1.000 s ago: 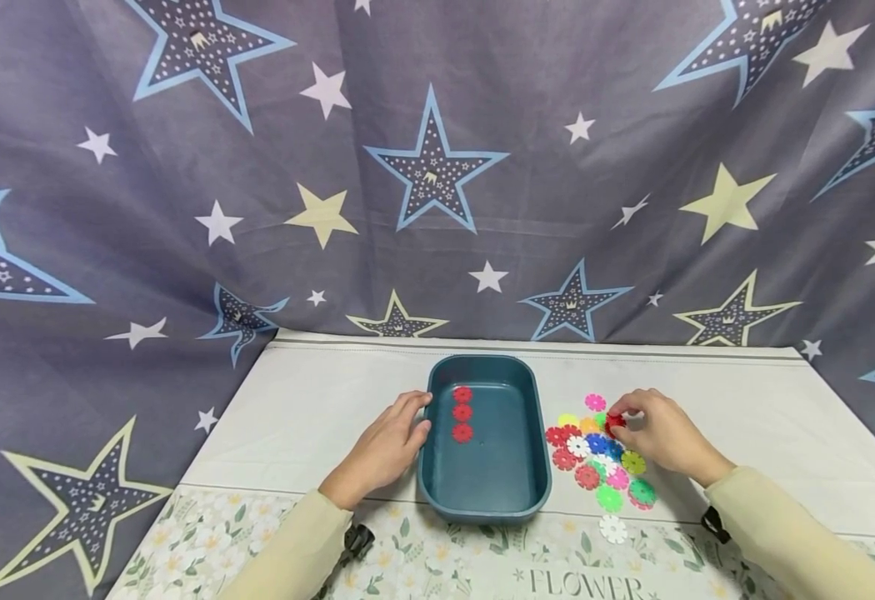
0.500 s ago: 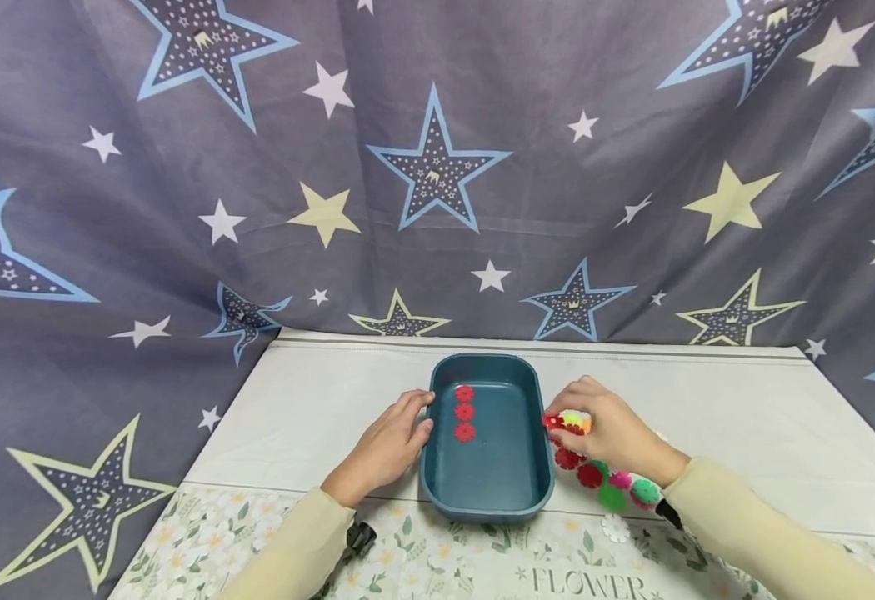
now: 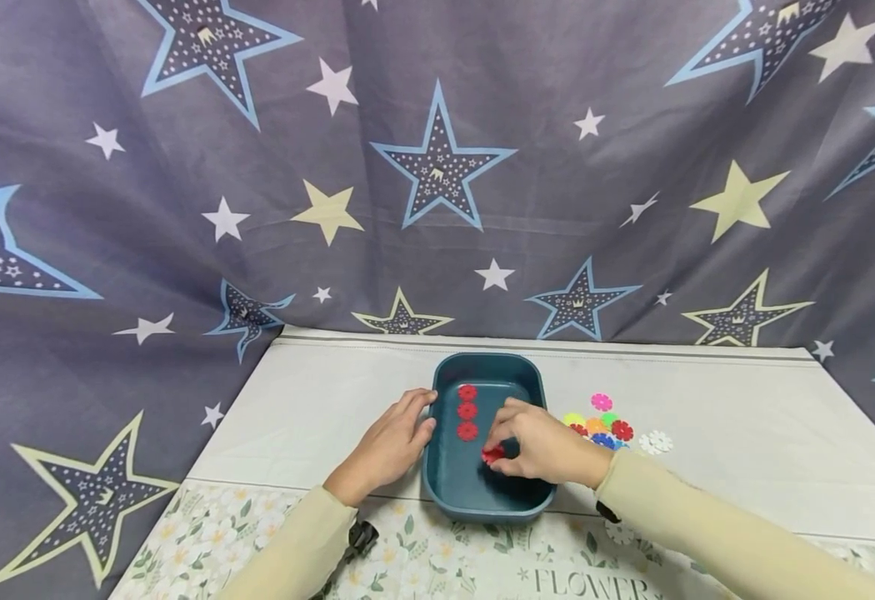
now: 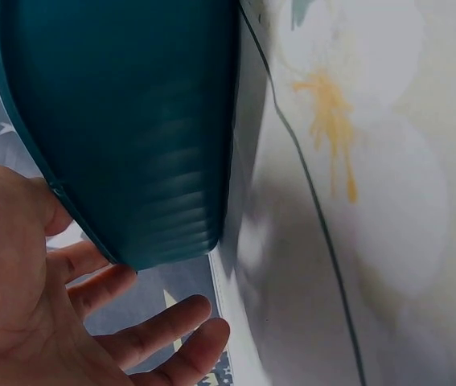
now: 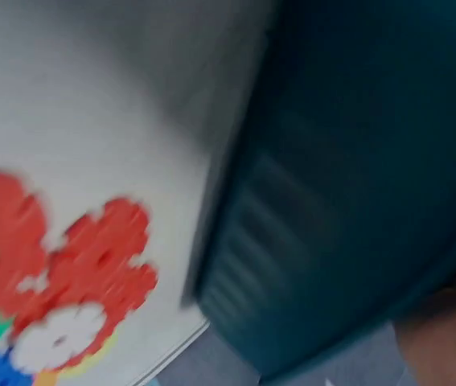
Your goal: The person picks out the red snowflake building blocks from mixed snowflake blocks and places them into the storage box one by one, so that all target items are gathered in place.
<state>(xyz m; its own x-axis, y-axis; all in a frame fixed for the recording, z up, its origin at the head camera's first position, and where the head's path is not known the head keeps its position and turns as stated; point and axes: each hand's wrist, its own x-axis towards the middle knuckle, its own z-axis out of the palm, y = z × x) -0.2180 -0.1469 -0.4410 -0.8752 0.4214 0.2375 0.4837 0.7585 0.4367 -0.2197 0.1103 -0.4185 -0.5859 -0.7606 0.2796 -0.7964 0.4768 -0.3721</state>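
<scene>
A dark teal plastic tray (image 3: 486, 510) stands on the table, with a column of three red snowflake discs (image 3: 467, 410) lying in its left part. My right hand (image 3: 546, 446) reaches over the tray and pinches another red snowflake disc (image 3: 492, 454) between thumb and fingers, low inside it. At the tray's left side, my left hand (image 3: 387, 446) rests its fingertips on the rim, fingers loosely extended. The left wrist view shows those fingers (image 4: 103, 277) along the tray's edge. In the right wrist view the tray's outer wall (image 5: 316, 217) hides most of the right hand.
To the tray's right lies a loose pile of snowflake discs in several colours, including a pink one (image 3: 601, 402) and white ones (image 3: 657, 442); the right forearm covers part of it. A floral cloth (image 3: 205, 533) covers the table front. A star-patterned curtain (image 3: 407, 267) hangs behind.
My right hand has picked a red snowflake disc from the pile and carried it left over the rim into the tray. The left hand has stayed at the tray's left rim.
</scene>
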